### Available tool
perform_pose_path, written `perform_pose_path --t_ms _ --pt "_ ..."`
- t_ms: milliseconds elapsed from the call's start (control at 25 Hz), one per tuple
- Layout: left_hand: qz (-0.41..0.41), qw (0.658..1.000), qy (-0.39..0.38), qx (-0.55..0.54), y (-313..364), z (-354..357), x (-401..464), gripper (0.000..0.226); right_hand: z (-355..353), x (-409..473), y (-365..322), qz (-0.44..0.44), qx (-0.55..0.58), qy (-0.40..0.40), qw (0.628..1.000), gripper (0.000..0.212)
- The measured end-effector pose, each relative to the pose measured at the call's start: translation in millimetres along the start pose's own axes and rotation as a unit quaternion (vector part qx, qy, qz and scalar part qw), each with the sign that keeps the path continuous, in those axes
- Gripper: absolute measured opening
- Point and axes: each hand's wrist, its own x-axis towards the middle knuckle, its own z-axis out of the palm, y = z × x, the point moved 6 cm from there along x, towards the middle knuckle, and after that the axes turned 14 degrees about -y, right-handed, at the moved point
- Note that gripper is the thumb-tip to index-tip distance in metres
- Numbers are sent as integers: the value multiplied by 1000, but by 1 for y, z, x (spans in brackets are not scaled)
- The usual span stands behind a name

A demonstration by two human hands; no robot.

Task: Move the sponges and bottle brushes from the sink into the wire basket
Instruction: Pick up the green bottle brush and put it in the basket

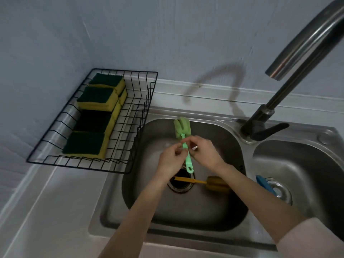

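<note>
Right, both your hands are over the left sink (130,194) basin w/ the green bottle brush (183,140): left hand (170,161) pinches the handle mid-shaft, right hand (206,153) fingertips grip it just under the sponge head, which points toward the back wall. Yellow bottle brush (210,184) lies on the basin floor across the drain. Blue brush (264,184) sits in the right basin. Sponges (96,116) stacked along the wire basket (104,164), left side.
</note>
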Motion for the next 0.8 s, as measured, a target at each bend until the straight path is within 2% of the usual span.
perform_pose_path --t_ms 160,280,440,600,720,800 --pt "60 998 25 -9 29 -25 -20 31 -28 -17 -42 -62 -40 74 995 24" --pt "121 988 79 47 51 -56 -36 21 -51 -21 -73 -83 -61 126 987 17" --pt "182 965 120 145 73 -88 -56 43 -77 -17 -112 -85 26 179 980 21" --pt "185 960 121 172 83 -108 -68 51 -79 -1 -139 -102 166 153 969 22" --pt "184 955 126 197 88 -125 -69 49 -78 11 -154 -109 196 134 965 16" --pt "170 954 127 210 87 -139 -64 47 -82 18 -163 -111 199 131 965 22"
